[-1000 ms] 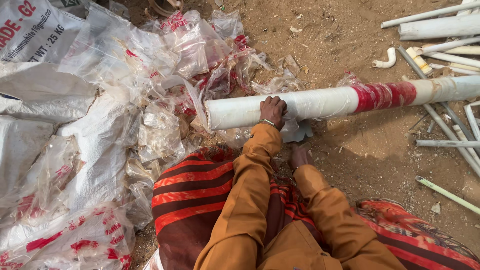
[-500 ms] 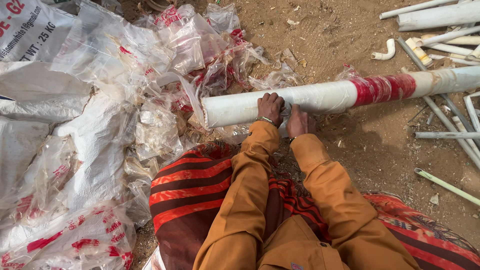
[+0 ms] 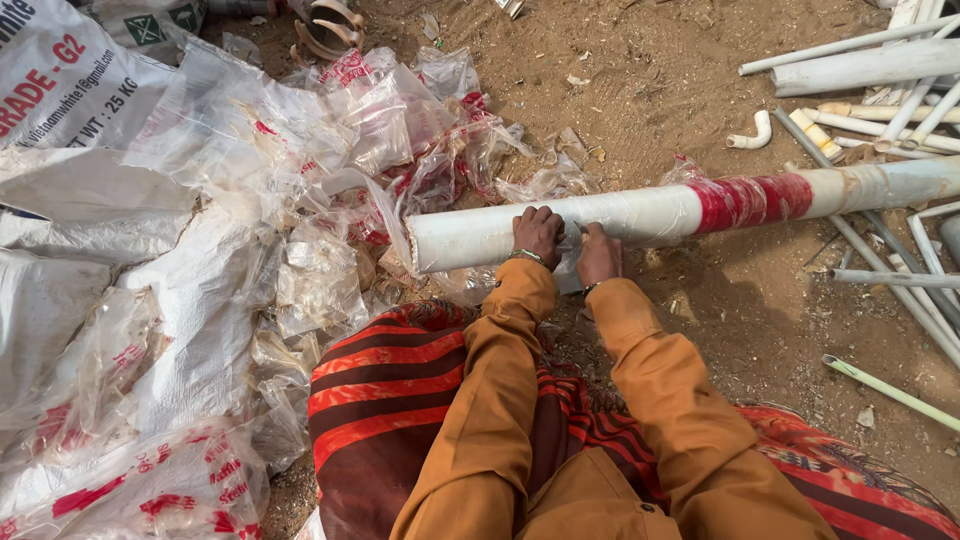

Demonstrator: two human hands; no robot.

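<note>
The thick white plastic pipe (image 3: 640,212) lies on the dirt ground (image 3: 660,90) straight ahead of the person, its long axis running left to right across their reach, the cut end at the left and the far end passing out of view at the right. A red-printed plastic wrap (image 3: 750,198) bands it to the right of both hands.

The left hand (image 3: 537,236) is clenched over the top of the pipe, nearer the cut end. The right hand (image 3: 598,255) sits just beside it, fingers curled against the pipe's near side, pinching what looks like a loose edge of clear film; how firm that grip is I cannot tell.

Left of the cut end the heap of torn plastic wrappers (image 3: 300,170) and woven sacks (image 3: 120,290) crowds close. To the right, thin pipes (image 3: 880,130) lie scattered under and beyond the big one. Bare earth lies beyond the pipe's middle.
</note>
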